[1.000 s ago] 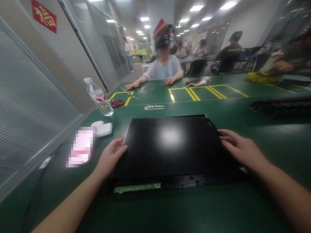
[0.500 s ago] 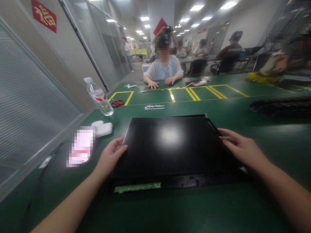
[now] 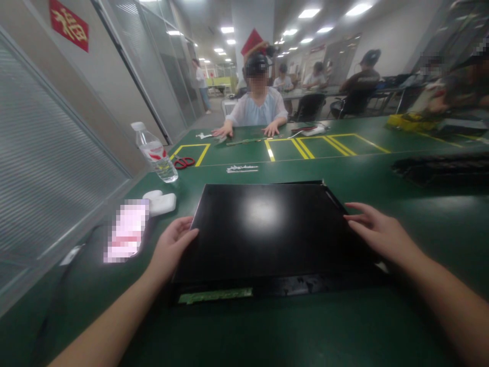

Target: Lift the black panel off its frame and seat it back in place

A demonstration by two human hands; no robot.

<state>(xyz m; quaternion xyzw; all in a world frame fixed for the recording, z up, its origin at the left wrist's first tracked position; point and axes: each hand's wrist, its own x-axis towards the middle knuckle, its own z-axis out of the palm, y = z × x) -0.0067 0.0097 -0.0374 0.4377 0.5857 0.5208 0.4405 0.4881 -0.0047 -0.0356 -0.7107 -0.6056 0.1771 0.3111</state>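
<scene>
A flat black display panel [image 3: 237,250] lies in front of me, with a bright light reflection on its surface. It sits over a black frame [image 3: 294,285], which shows along the near edge and at the far right corner. A strip of green circuit board [image 3: 216,295] runs along the near left edge. My left hand [image 3: 174,243] grips the panel's left edge, thumb on top and fingers bent at the side. Against the right edge, my right hand [image 3: 376,229] holds with thumb and fingertips; its other fingers are partly hidden.
On the left of the green table [image 3: 305,331] are a water bottle [image 3: 156,153], red scissors [image 3: 184,162], a white case [image 3: 162,203] and a lit phone [image 3: 128,232]. White strips [image 3: 242,168] lie beyond the panel. A dark object [image 3: 443,171] stands right. A person [image 3: 257,104] sits opposite.
The panel's left edge has shifted very slightly left, along with my left hand. Across the table, the person's hands have moved, one of them to the left.
</scene>
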